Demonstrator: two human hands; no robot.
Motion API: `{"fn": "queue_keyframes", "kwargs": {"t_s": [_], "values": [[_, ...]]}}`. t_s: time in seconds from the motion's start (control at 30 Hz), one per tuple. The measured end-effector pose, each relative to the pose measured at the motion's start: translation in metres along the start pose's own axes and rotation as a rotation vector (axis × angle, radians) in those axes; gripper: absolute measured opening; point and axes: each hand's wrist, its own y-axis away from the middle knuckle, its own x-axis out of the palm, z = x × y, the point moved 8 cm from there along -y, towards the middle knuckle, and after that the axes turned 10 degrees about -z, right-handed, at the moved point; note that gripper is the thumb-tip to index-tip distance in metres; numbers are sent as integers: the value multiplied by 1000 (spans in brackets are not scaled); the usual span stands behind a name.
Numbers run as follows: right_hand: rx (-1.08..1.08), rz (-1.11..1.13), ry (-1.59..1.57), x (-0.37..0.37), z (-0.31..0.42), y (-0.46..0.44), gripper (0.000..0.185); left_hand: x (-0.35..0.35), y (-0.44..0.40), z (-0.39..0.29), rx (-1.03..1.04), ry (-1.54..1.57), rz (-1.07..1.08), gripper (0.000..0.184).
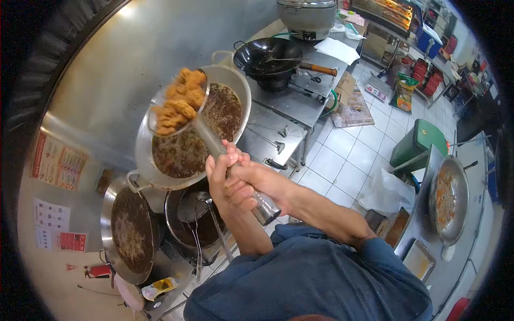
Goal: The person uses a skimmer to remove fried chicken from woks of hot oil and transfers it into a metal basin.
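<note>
My left hand and my right hand are both wrapped round the thick metal handle of a skimmer. The handle's butt end sticks out below my right hand, toward my body. In the skimmer's round basket lies a heap of browned fried pieces, perhaps chicken. The basket is held above a large two-handled pan of dark, bubbling oil. A slight blur covers the fried pieces.
To the left are another wide pan of oil and a deep pot with utensils. A black wok with a wooden handle stands at the back. On the right, a pan with orange-brown bits rests near a green bin.
</note>
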Motion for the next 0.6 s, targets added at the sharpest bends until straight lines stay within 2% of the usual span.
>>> {"fn": "queue_keyframes", "kwargs": {"t_s": [0.03,0.07,0.1,0.13,0.23,0.3,0.33,0.37,0.43,0.47,0.5,0.57,0.6], "values": [[-7,64,21,8,2,-2,7,8,-3,-12,49,-39,32,32],[-16,-12,123,3,5,-6,8,17,-6,-22,100,-76,63,33],[-19,23,130,9,10,-9,8,25,-9,-26,147,-113,95,35],[-23,54,125,17,16,-9,9,36,-7,-30,246,-157,207,44],[-46,53,117,29,31,0,10,47,-24,-33,144,-79,87,41],[-52,60,100,18,34,0,12,47,-24,-20,129,-260,104,42],[-93,121,89,23,37,10,14,47,-24,-15,121,-307,120,42],[58,292,-119,21,25,1,18,45,-28,-13,112,-338,129,42],[-14,335,-193,15,24,-8,23,42,-34,-6,96,-394,145,41],[-284,181,67,8,37,-9,21,41,-37,-3,89,-426,152,40],[-719,236,112,8,40,-30,20,45,-39,7,71,-455,177,40],[-191,256,-273,6,23,-59,21,51,-43,16,69,-494,213,39],[-220,170,-182,4,28,-54,22,51,-45,14,78,-511,211,39]]}}
